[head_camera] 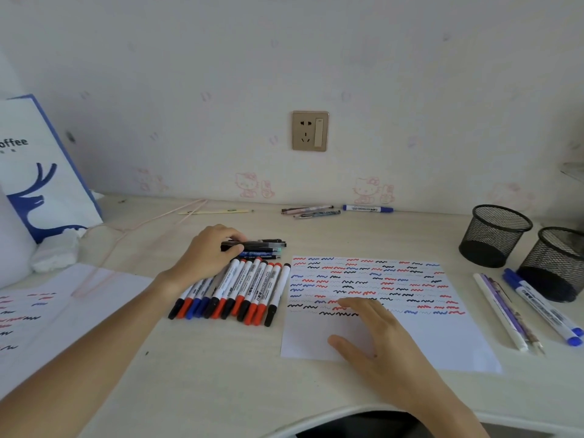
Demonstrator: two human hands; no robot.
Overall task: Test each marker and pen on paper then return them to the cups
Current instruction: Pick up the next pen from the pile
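A row of white markers (243,287) with red, blue and black caps lies left of the test paper (442,339), which is covered with red, blue and black squiggles. Behind that row lies a small pile of dark pens (265,246). My left hand (205,254) rests on the pile, thumb and fingers closed on a black pen (252,245). My right hand (376,336) lies flat and spread on the paper, holding nothing. Two black mesh cups (494,235) (561,263) stand at the right. Beside them lie blue-capped markers (543,308) and pale pens (502,311).
More pens and a blue marker (368,209) lie along the wall. A second scribbled sheet (47,314) sits at the left, near a white-and-blue paper bag (41,172), a crumpled tissue (57,251) and a thin pink cable (104,248). A wall socket (310,131) is above.
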